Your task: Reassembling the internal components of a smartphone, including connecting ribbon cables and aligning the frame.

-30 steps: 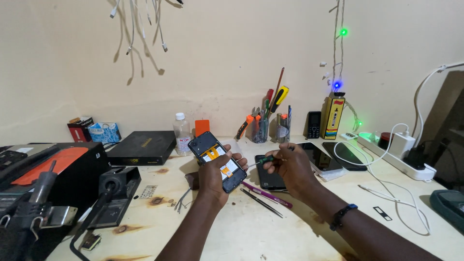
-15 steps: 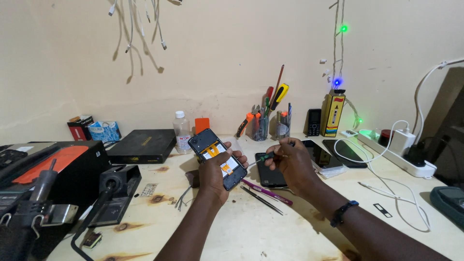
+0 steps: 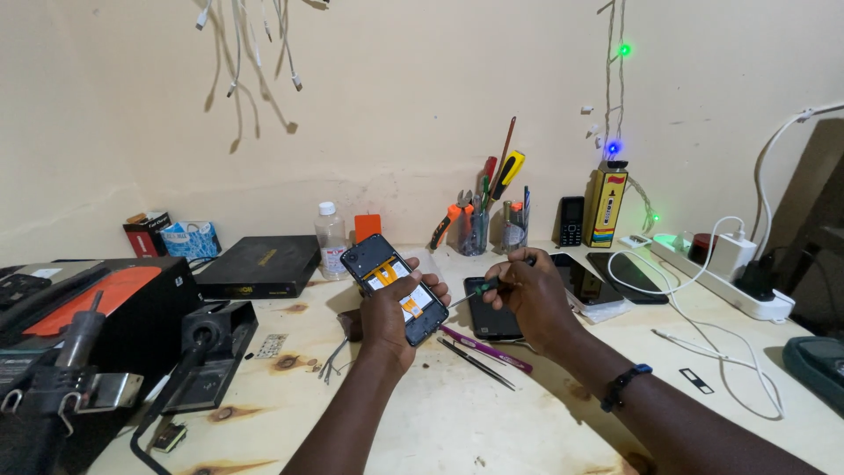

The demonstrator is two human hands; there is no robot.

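Note:
My left hand holds an opened smartphone with its back cover off, tilted up over the wooden table; orange and white parts show inside it. My right hand grips a small screwdriver with a green collar, its tip pointing left toward the phone's lower right edge. Whether the tip touches the phone I cannot tell. A dark band sits on my right wrist.
Another phone lies under my right hand, with more phones to the right. A purple tool and tweezers lie on the table. Tool cups, a clear bottle, a black box, a power strip and dark equipment surround them.
Both hands have stayed almost in place; the screwdriver tip has come slightly closer to the phone's edge.

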